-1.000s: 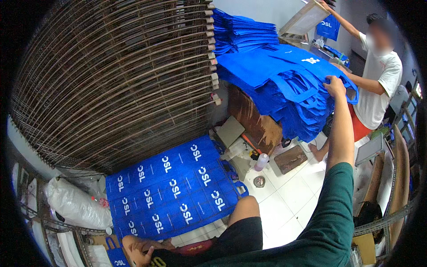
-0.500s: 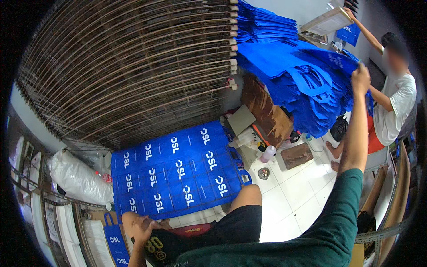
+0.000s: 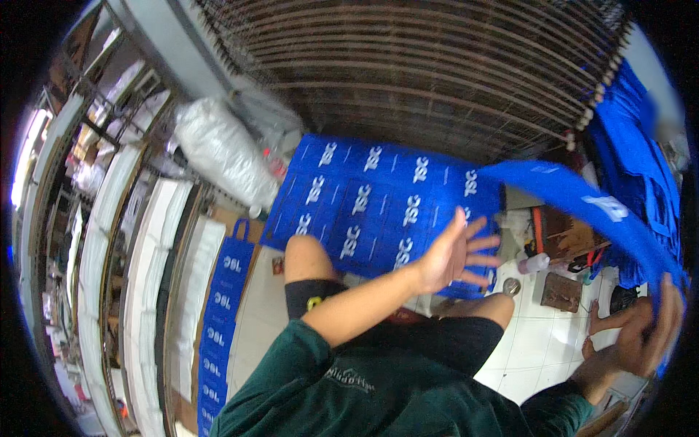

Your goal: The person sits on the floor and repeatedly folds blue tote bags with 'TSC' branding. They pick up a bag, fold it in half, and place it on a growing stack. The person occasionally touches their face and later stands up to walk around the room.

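My left hand (image 3: pixel 453 256) is open with its fingers spread, above a broad layer of blue fabric bags (image 3: pixel 362 191) with white prints. At the far right edge my right hand (image 3: pixel 653 331), smeared by motion, is closed on a blue bag (image 3: pixel 561 182). This bag arches in the air from my right hand toward the right end of the laid-out bags. Behind it hangs a thick stack of blue bags (image 3: pixel 632 153), partly covered by the raised one. My knees flank the near edge of the layer.
A tall drying rack (image 3: pixel 429 80) of many thin bars rises behind the bags. Left stand a wrapped plastic bundle (image 3: pixel 222 149) and shelves with white sheets (image 3: pixel 149 240). On the tiled floor are a bottle (image 3: pixel 535 264) and a brown slab (image 3: pixel 561 292). A person's bare foot shows at right.
My view has turned right-to-left, bringing the shelves further in. My right hand has drawn the bag off the stack and over to the layer; my left hand has risen off my knee and spread.
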Available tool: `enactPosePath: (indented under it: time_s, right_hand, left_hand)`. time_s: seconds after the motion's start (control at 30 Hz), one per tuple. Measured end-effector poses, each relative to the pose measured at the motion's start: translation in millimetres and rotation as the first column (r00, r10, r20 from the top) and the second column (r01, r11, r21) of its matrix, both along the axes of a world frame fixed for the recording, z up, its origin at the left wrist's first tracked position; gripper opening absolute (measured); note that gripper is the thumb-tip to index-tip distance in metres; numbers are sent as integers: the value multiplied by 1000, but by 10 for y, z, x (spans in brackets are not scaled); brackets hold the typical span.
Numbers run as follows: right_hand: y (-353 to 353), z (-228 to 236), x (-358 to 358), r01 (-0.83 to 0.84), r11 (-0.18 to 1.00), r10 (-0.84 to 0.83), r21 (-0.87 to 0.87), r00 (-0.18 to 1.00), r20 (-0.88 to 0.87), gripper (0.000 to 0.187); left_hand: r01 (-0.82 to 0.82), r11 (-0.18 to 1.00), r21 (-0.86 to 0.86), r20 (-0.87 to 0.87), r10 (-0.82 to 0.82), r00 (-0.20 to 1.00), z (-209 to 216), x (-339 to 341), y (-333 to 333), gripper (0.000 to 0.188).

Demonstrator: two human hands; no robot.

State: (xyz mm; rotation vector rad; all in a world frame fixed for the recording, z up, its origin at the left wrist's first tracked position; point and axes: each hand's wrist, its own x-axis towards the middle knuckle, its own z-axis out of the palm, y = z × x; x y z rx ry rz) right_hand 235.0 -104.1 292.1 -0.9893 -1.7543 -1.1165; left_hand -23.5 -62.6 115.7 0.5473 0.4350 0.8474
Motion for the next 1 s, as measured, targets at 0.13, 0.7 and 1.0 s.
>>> enactPosePath:
  time_s: [0.13,0.7,1.0]
  right_hand:
    - [57,-687,-645,-270,858,276,-437,960,-51,34]
    - [-12,-1976,-2000,-508,520,399,-686,855,-332,37]
    - [-695,-3179,-2238,-844,-489,-711,221,238,-662,104]
  left_hand:
    - [-217,964,-157,-23,216,976,-221,-614,98,111]
    - [-810,550,-204,-402,708,581,-701,-1927,173,29]
    - [-829,549,-106,-134,818,559,94,-1820,-208,23]
